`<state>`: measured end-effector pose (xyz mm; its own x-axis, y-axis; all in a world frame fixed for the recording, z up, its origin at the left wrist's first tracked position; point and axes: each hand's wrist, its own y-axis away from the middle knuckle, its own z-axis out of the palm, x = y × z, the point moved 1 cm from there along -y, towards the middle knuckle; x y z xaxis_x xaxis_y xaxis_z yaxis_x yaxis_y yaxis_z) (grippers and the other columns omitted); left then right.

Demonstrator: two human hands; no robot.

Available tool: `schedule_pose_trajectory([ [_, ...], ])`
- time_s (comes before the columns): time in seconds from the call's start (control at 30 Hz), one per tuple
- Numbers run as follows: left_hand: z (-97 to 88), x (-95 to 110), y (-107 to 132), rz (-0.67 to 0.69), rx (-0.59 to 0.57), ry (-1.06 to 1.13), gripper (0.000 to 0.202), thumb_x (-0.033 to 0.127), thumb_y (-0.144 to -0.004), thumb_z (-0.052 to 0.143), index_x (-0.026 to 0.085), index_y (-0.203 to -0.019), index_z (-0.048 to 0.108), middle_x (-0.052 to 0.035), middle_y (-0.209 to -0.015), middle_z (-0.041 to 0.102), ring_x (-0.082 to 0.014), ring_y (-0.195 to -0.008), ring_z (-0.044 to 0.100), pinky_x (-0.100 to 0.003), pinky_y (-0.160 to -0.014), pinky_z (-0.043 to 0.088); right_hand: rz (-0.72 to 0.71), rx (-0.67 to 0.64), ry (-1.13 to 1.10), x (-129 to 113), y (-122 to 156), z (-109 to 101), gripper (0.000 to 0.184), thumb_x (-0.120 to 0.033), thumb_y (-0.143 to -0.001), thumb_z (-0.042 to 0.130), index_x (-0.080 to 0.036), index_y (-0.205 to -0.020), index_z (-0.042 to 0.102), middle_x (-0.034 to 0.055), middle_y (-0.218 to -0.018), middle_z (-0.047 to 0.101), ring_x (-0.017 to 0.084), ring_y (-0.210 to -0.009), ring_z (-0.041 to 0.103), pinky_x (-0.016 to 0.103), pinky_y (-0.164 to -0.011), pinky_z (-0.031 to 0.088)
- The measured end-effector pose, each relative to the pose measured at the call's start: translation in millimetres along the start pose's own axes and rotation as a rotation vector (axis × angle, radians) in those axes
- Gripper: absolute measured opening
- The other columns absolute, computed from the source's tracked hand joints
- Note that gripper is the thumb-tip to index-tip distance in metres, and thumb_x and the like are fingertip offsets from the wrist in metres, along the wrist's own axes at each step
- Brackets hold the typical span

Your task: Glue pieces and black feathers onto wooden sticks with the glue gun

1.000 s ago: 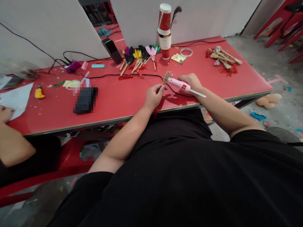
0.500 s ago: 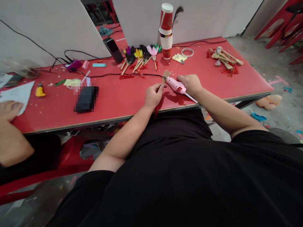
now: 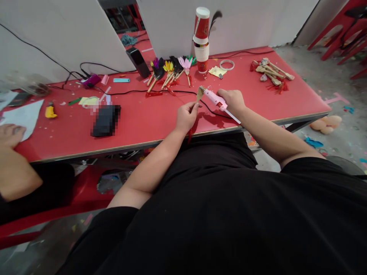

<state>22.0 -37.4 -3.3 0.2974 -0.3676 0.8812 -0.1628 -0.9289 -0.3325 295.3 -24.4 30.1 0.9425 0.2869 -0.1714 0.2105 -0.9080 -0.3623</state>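
Observation:
My left hand (image 3: 187,116) pinches a tan, flat-ended stick piece (image 3: 200,94) upright above the near part of the table. A red ribbon or tassel hangs below that hand. In my right hand (image 3: 233,101) is a pink hot glue gun (image 3: 215,100), with a white glue stick (image 3: 233,116) jutting from its rear. The gun's nozzle lies right at the top of the tan piece; whether they touch cannot be made out. My right fingers are wrapped round the gun's handle and partly hidden.
Feather-topped sticks (image 3: 169,70) lie behind my hands, near stacked paper cups (image 3: 202,42). A tape roll (image 3: 227,65) and a pile of tasselled sticks (image 3: 271,72) are to the right. Leftward are a blurred black object (image 3: 105,120), a yellow cutter (image 3: 51,111) and another person's hand (image 3: 11,134).
The glue gun has shifted slightly up and to the right, its nozzle staying by the piece's top. The tan piece has turned and shows more of its flat face.

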Motion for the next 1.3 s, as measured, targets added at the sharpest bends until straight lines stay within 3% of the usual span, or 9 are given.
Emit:
schedule_pose_trajectory([
  [0.27,0.6,3.1,1.7,-0.008,-0.011,0.031,0.037,0.056,-0.118,0.081,0.023,-0.103,0.09,0.0024,-0.069,0.058,-0.0192,-0.07,0.057,-0.033,-0.072,0.048,-0.053,-0.02,-0.117,-5.9,6.4,-11.0,0.033,-0.053,-0.092,0.091,-0.026,-0.11,0.085,0.0106,-0.095,0.086,0.04,-0.1,0.084,0.042,-0.081,0.042],
  [0.63,2.9,-2.0,3.7,0.09,0.04,-0.005,0.039,0.056,-0.116,0.083,0.02,-0.108,0.096,-0.0021,-0.081,0.072,-0.0204,-0.079,0.062,-0.033,-0.076,0.047,-0.096,-0.072,0.005,-4.8,4.9,-9.9,0.041,-0.051,-0.092,0.09,-0.023,-0.121,0.088,0.0102,-0.104,0.091,0.036,-0.096,0.084,0.039,-0.078,0.034],
  [0.83,2.1,-5.0,3.2,0.1,0.035,-0.016,0.041,0.059,-0.118,0.083,0.021,-0.108,0.097,-0.0011,-0.078,0.071,-0.0199,-0.078,0.062,-0.033,-0.075,0.047,-0.09,-0.045,0.031,-0.2,0.4,-0.6,0.038,-0.047,-0.091,0.086,-0.024,-0.121,0.088,0.0073,-0.098,0.09,0.032,-0.088,0.081,0.037,-0.074,0.03],
  [1.07,1.6,-7.5,1.6,0.086,0.034,0.035,0.039,0.057,-0.118,0.083,0.022,-0.108,0.097,0.002,-0.072,0.06,-0.0173,-0.07,0.054,-0.033,-0.071,0.044,-0.056,0.008,0.008,-5.7,1.9,4.0,0.028,-0.04,-0.093,0.087,-0.025,-0.116,0.084,0.0072,-0.095,0.087,0.033,-0.088,0.081,0.038,-0.074,0.032],
  [1.3,1.9,-6.6,1.0,0.043,0.036,0.076,0.038,0.056,-0.116,0.084,0.022,-0.109,0.099,0.0026,-0.068,0.057,-0.0165,-0.066,0.051,-0.033,-0.068,0.044,-0.082,0.001,-0.071,2.6,1.2,6.0,0.031,-0.041,-0.09,0.086,-0.025,-0.117,0.084,0.0074,-0.09,0.084,0.032,-0.082,0.077,0.037,-0.073,0.03],
])
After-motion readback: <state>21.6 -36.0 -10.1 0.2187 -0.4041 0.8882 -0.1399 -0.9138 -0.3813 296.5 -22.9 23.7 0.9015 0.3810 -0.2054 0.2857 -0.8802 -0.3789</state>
